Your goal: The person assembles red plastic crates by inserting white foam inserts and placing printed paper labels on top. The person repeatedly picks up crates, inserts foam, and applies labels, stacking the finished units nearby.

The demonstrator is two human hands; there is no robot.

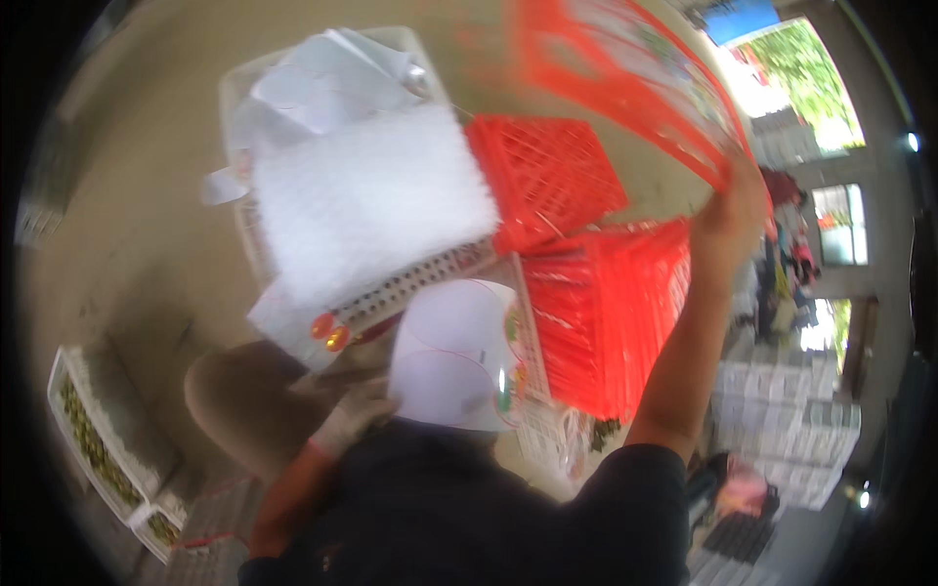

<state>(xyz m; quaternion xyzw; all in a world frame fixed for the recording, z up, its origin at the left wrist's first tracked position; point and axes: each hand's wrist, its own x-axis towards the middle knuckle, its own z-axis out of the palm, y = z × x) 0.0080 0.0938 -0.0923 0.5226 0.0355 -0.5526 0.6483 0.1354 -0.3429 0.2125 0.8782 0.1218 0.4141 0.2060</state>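
Note:
My left hand (354, 416), in a pale glove, grips the edge of a curved white printed sheet (452, 356) lying across my lap. Its pale back faces up, and coloured print shows along its right side. Raised far out to the right, my right hand (733, 210) is closed on the corner of a flat red-edged piece (635, 83) with a pale printed middle. That piece is smeared by motion, so I cannot tell its exact kind. Below it stands a dense stack of red plastic pieces (611, 317), beside a red lattice basket (549, 174).
Ahead, a white crate (415, 49) holds loose white sheets (322, 88) and a thick white textured pile (376, 195). Two small orange-and-yellow items (330, 332) lie at its near edge. White trays (93, 439) stand at left; stacked pale boxes (782, 400) and people are at right.

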